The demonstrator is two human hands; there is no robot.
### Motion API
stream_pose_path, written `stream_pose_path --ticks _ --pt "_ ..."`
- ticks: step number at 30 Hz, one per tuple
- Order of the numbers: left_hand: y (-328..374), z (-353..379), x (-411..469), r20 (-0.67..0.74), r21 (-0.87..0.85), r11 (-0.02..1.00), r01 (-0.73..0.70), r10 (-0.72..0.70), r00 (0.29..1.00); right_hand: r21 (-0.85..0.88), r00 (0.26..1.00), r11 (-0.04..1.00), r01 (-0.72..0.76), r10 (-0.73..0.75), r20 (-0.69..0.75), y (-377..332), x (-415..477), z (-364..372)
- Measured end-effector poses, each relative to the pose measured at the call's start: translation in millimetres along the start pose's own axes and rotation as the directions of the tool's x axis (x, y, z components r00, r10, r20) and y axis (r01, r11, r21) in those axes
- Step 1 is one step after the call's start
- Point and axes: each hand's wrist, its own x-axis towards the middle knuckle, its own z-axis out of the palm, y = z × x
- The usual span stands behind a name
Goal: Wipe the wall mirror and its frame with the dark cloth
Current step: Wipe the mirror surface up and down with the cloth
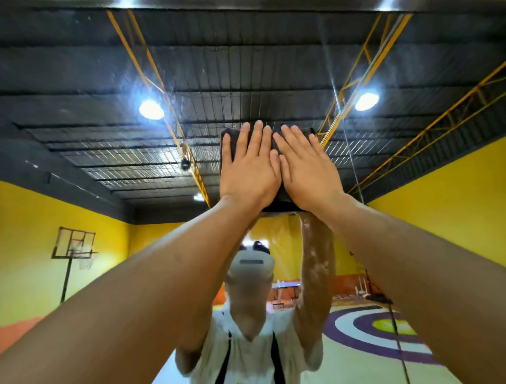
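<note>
Two hands share one pad here: I see the left hand [247, 167] and the right hand [306, 170] lying side by side on the dark grey folded cloth [280, 205], pressing it flat against the large wall mirror [109, 82]. All the fingers are straight and lightly spread, pointing up. Nothing is gripped, and the thumbs meet in the middle. The cloth sits directly under the palms, so there is no gap to close. Its corners peek out past the outer fingers and its lower edge shows between the wrists.

The pad is high on the glass, with both arms stretched up towards it, and neither hand is nearer than the other. In my judgement the coming stroke is a slide across the pane, and pressure must stay even or the cloth may slip out from under the flat palms.

Open glass lies to the left, to the right and above, showing reflected round ceiling lamps [151, 109] and a basketball hoop [75, 244]. A thin slanting line [346, 142] runs just right of the right hand, and I cannot tell whether it is a seam or a reflection. I cannot pick out the frame with certainty; a pale strip [246, 3] along the top of the view may be its upper edge
</note>
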Motion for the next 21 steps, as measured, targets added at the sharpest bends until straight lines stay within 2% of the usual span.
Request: stream_pose_path --ticks 7,21 --pt "7.3 6.4 -19.5 -0.032 0.012 1.000 -0.008 0.009 0.999 -0.005 1.000 1.000 -0.027 0.026 -0.012 -3.2 -25.7 -3.4" --pt "40.0 18.4 -120.7 -0.080 0.056 0.998 0.018 -0.014 0.997 -0.036 0.998 0.999 0.036 -0.037 -0.044 -5.8 -124.3 2.4"
